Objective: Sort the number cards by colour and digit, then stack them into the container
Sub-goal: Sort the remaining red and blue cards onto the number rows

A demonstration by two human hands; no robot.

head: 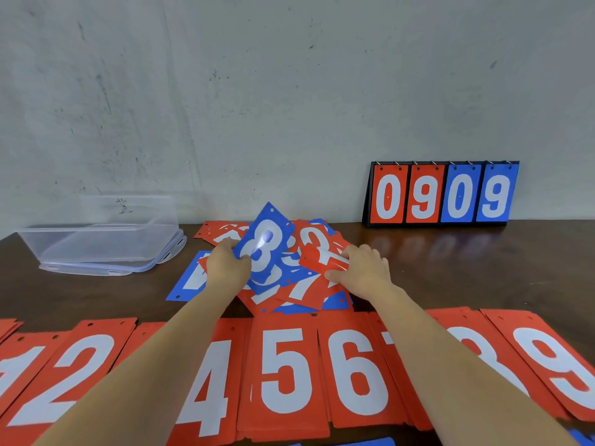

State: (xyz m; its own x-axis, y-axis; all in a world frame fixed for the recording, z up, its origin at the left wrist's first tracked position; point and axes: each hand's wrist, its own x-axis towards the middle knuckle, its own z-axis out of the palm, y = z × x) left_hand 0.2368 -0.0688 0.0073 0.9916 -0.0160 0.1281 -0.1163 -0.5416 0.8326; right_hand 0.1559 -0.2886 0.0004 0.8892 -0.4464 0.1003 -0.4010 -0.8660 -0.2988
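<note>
At the frame's centre, the left grip point(227, 267) pinched a tilted blue 8 card point(267, 246) above the mixed pile point(306, 292) on the counter point(467, 268). Just right of it, the right grip point(363, 268) curled round a bent red card point(317, 257). The container point(99, 243) stood at mid left, well apart from both. Sorted red cards point(286, 371) lined the bottom.

Red and blue number cards point(306, 289) lie heaped near the clear container point(96, 246).
</note>
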